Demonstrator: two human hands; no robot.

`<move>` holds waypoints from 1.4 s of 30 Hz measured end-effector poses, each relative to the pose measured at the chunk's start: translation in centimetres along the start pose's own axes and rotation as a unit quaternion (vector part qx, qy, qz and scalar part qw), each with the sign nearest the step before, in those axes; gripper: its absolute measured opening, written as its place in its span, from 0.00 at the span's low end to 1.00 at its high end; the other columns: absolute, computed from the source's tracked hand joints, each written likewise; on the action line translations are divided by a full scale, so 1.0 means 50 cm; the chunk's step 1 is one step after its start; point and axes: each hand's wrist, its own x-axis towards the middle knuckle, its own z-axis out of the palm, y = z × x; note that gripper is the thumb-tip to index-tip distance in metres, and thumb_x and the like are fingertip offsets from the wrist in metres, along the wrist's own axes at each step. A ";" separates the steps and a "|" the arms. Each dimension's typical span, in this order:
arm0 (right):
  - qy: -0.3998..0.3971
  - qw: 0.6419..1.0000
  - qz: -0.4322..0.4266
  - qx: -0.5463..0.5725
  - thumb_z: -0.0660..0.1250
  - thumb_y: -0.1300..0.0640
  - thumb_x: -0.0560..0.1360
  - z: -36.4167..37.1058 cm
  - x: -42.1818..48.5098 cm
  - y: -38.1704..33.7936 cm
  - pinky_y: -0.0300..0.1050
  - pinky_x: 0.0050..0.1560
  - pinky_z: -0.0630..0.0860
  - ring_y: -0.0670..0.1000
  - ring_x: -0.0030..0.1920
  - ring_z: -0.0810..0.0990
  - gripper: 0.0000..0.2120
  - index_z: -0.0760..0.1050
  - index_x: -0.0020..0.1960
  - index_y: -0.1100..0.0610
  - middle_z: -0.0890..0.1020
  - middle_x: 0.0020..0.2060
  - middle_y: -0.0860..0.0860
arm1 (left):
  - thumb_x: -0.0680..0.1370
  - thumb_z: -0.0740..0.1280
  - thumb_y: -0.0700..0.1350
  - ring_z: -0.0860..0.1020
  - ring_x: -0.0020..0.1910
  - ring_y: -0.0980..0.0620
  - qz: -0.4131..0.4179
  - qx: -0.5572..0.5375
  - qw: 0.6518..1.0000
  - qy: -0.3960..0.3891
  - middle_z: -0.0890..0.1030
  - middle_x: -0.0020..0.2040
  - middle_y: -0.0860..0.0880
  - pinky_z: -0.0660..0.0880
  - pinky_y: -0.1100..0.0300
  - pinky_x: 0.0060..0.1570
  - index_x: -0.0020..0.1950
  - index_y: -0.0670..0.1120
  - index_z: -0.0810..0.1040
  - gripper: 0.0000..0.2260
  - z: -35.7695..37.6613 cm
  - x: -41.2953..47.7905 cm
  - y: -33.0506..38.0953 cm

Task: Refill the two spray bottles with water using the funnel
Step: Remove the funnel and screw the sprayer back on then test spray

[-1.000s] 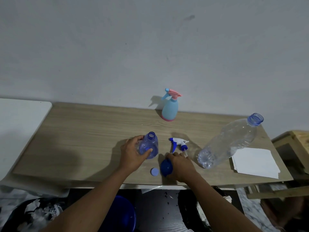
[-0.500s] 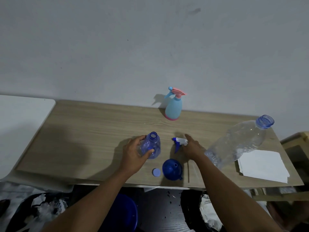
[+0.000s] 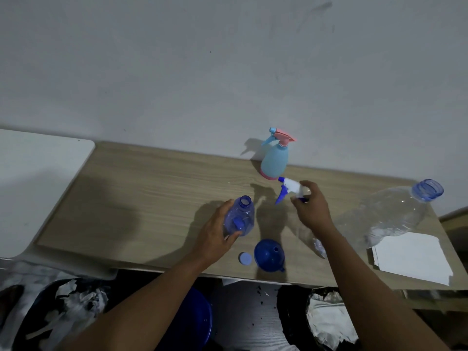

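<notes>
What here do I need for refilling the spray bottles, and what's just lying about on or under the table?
For the job: blue spray bottle in the left hand, trigger head in the right hand, blue funnel, pink-topped spray bottle, large clear bottle.
Lying about: white paper, blue bucket below the table.

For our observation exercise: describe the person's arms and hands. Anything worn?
The left forearm and right forearm are bare to the frame's edge; no sleeves show. The left hand and right hand wear no gloves; no watch, bracelet or ring is visible.
</notes>
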 end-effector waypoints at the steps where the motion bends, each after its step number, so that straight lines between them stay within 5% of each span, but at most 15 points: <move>1: 0.010 0.999 -0.003 0.041 0.70 0.60 0.77 -0.008 0.000 -0.014 0.48 0.43 0.76 0.53 0.41 0.79 0.21 0.70 0.68 0.50 0.83 0.50 0.59 | 0.73 0.77 0.41 0.68 0.71 0.64 0.004 0.002 1.000 -0.002 0.68 0.73 0.54 0.69 0.66 0.68 0.78 0.53 0.60 0.38 0.003 0.002 -0.001; 9: 0.066 0.963 -0.064 0.255 0.68 0.66 0.76 -0.076 -0.014 -0.144 0.43 0.40 0.77 0.51 0.43 0.78 0.21 0.70 0.65 0.50 0.82 0.53 0.61 | 0.75 0.75 0.42 0.74 0.68 0.55 0.018 -0.010 1.000 -0.005 0.71 0.72 0.54 0.74 0.52 0.66 0.77 0.55 0.62 0.35 0.009 0.012 0.006; 14: 0.091 0.942 -0.200 0.253 0.69 0.61 0.76 -0.097 -0.048 -0.234 0.51 0.48 0.82 0.58 0.46 0.82 0.21 0.68 0.65 0.46 0.83 0.50 0.58 | 0.75 0.74 0.42 0.72 0.71 0.57 0.023 -0.007 1.000 -0.010 0.69 0.75 0.58 0.71 0.52 0.69 0.77 0.66 0.58 0.39 0.001 0.011 0.013; 18: 0.081 0.930 -0.255 0.251 0.70 0.61 0.77 -0.085 -0.069 -0.273 0.53 0.50 0.82 0.57 0.49 0.82 0.22 0.67 0.67 0.50 0.82 0.53 0.59 | 0.76 0.74 0.42 0.70 0.72 0.58 0.021 -0.004 0.999 -0.028 0.68 0.75 0.59 0.70 0.51 0.71 0.77 0.64 0.58 0.38 -0.003 0.008 0.022; 25: 0.060 0.926 -0.273 0.253 0.69 0.64 0.77 -0.056 -0.079 -0.291 0.48 0.48 0.80 0.56 0.49 0.81 0.22 0.67 0.67 0.52 0.81 0.52 0.54 | 0.77 0.73 0.43 0.70 0.73 0.57 0.057 0.000 0.998 -0.038 0.68 0.76 0.57 0.71 0.54 0.70 0.79 0.59 0.59 0.36 -0.015 0.011 0.056; 31: 0.023 0.940 -0.269 0.208 0.68 0.65 0.77 -0.033 -0.082 -0.267 0.37 0.43 0.77 0.45 0.47 0.81 0.21 0.68 0.67 0.54 0.80 0.54 0.54 | 0.77 0.73 0.42 0.68 0.74 0.58 0.072 -0.023 0.997 -0.026 0.67 0.76 0.60 0.69 0.61 0.70 0.79 0.58 0.58 0.37 -0.019 0.017 0.095; 37: -0.023 0.955 -0.235 0.180 0.69 0.65 0.77 0.007 -0.091 -0.207 0.47 0.49 0.81 0.50 0.50 0.82 0.23 0.69 0.67 0.50 0.81 0.53 0.52 | 0.79 0.72 0.43 0.65 0.76 0.58 0.043 -0.076 0.995 -0.039 0.65 0.77 0.60 0.70 0.54 0.71 0.81 0.53 0.58 0.35 -0.012 0.033 0.131; 42: -0.018 0.959 -0.202 0.196 0.68 0.63 0.78 0.013 -0.100 -0.191 0.47 0.48 0.82 0.49 0.48 0.84 0.22 0.69 0.69 0.52 0.82 0.49 0.53 | 0.78 0.72 0.42 0.70 0.71 0.60 0.002 -0.102 0.993 -0.058 0.66 0.75 0.63 0.75 0.61 0.63 0.79 0.59 0.57 0.35 -0.013 0.035 0.152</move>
